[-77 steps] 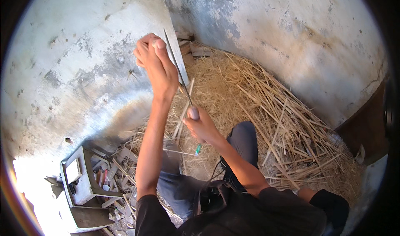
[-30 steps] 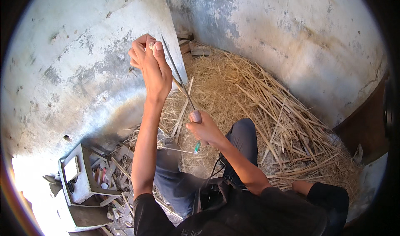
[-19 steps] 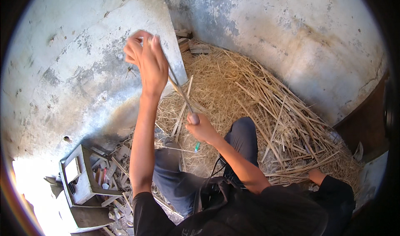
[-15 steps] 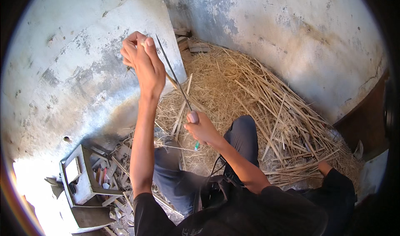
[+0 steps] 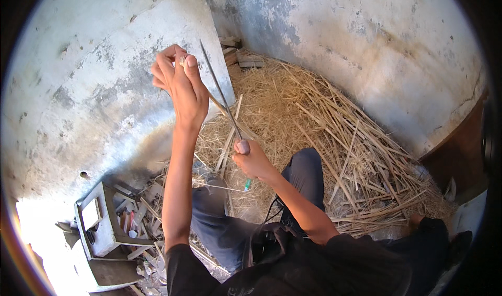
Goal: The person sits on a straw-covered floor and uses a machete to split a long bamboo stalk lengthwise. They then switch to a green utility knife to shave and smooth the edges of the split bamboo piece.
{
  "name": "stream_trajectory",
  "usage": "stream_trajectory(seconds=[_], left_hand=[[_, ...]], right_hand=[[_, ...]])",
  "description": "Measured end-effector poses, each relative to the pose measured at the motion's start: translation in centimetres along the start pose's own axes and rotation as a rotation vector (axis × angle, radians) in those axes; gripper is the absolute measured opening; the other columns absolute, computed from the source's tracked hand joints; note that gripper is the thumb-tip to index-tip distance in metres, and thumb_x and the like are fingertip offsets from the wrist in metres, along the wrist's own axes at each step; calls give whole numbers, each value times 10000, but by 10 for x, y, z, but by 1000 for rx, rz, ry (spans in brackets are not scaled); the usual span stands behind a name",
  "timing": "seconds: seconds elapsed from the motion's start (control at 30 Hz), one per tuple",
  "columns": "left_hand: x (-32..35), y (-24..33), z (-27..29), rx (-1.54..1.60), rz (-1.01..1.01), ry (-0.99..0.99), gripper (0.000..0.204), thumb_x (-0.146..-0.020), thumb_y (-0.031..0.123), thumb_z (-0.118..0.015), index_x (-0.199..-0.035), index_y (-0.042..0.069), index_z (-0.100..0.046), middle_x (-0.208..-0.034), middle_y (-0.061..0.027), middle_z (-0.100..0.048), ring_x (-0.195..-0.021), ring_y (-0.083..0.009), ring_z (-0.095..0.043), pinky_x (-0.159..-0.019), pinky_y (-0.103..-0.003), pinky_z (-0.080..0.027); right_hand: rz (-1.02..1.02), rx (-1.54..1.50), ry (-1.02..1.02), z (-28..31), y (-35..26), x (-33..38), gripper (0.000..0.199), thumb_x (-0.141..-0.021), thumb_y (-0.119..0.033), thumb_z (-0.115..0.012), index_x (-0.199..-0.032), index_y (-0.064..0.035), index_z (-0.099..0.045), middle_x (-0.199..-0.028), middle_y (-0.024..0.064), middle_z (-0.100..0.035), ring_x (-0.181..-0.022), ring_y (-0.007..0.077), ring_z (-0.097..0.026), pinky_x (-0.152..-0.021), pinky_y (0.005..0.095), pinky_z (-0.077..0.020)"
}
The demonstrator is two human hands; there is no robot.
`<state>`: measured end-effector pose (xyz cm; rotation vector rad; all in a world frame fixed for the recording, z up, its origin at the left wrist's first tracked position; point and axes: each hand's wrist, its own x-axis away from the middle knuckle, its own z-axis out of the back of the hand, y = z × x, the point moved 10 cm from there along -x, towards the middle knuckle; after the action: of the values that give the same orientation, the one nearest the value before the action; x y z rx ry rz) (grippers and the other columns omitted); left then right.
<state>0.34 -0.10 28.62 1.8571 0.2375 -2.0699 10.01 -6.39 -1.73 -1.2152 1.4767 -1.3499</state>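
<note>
My left hand [image 5: 180, 92] is raised in front of the wall, its fingers closed in a pinch on a thin bamboo strip [image 5: 215, 101]. A pale end of the strip shows between thumb and forefinger, and the rest slants down behind the wrist toward the blade. Lower and to the right, my right hand [image 5: 254, 161] is closed around the handle of a long, narrow knife [image 5: 217, 84]. Its dark blade points up and to the left, passing just right of my left hand. Whether the blade touches the strip, I cannot tell.
Straw-like shavings and long strips [image 5: 334, 134] cover the floor ahead and to the right, against a stained wall [image 5: 361, 50]. At lower left lies a broken wooden frame [image 5: 107, 228] with debris. Another person's dark clothing [image 5: 423, 249] shows at lower right.
My left hand has turned slightly and the thumb has shifted a little down and right. The knife tip has moved slightly right. The person at lower right has shifted lower and to the right.
</note>
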Motion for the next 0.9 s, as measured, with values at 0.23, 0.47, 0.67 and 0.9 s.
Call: stream_trajectory(seconds=[0.23,0.47,0.67,0.9], left_hand=[[2,-3,-6,-12,92,-53,325,-1152,282,-458,-1119,15,-640,-1205,-122,-525,-1092,-278,-404,-984,-435,-268],[-2,-21,-6,-75,124,-72,386,-1168,311,-415,-1090,3,-632,-1213,-122,-505,-1107,-287,-396,-993,-450,-264],[-5,-51,12,-71,93,-47,384,-1174,299,-408,-1076,-10,-613,-1197,-122,-507,-1114,-278,-398,-1021,-447,-257],[-3,-54,-2,294,223,-37,453,-1189,354,-347,-1057,-2,-595,-971,-89,-541,-928,-219,-452,-910,-358,-369]], right_hand=[[290,127,31,-13,-82,-5,134,-886,-46,-657,-848,-62,-530,-657,37,-528,-505,138,-483,-474,367,-386],[243,269,114,-8,-50,-19,163,-891,-71,-675,-834,-48,-524,-667,20,-469,-608,148,-481,-564,394,-386],[-403,117,200,78,244,19,156,-936,-66,-682,-852,-47,-552,-632,42,-532,-463,136,-473,-417,369,-331],[-230,-49,91,25,143,2,215,-957,-104,-710,-854,-73,-524,-621,7,-507,-469,106,-464,-429,326,-361]])
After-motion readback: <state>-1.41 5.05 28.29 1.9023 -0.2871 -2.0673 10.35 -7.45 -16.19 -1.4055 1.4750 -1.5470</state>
